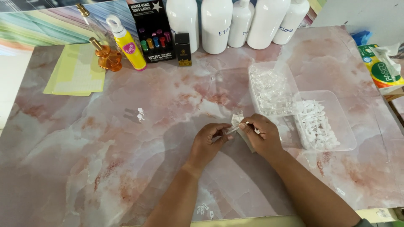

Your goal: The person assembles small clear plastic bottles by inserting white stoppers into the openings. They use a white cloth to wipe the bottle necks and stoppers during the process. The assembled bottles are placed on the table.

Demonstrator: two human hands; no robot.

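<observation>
Both hands meet just below the middle of the frame, over a pink marbled tabletop (105, 168). The left hand (209, 141) has its grip pressed together, thumb and fingers pinching one end of a small clear tube (232, 130). The right hand (260, 133) pinches the other end of that tube between thumb and forefinger, and its remaining fingers are curled around a crumpled clear plastic bag (238, 120) that sticks up above the knuckles. The tube lies roughly level between the two hands, held clear of the tabletop as far as can be told.

Just right of the right hand stands a clear plastic tray of small white caps (317, 124); touching it, toward the upper left, a second clear tray holds small transparent pieces (269, 90). Two tiny white parts (140, 114) lie loose on the tabletop left of the hands, well apart from them.

Along the top edge stand five white bottles (235, 23) in a row, a black display card of small coloured vials (152, 29), a small black box (182, 49), a yellow bottle with a white cap (127, 44) and an orange glass bottle (108, 56). A pale yellow sheet (78, 71) lies at upper left. A green tissue pack (381, 67) sits at the right edge.
</observation>
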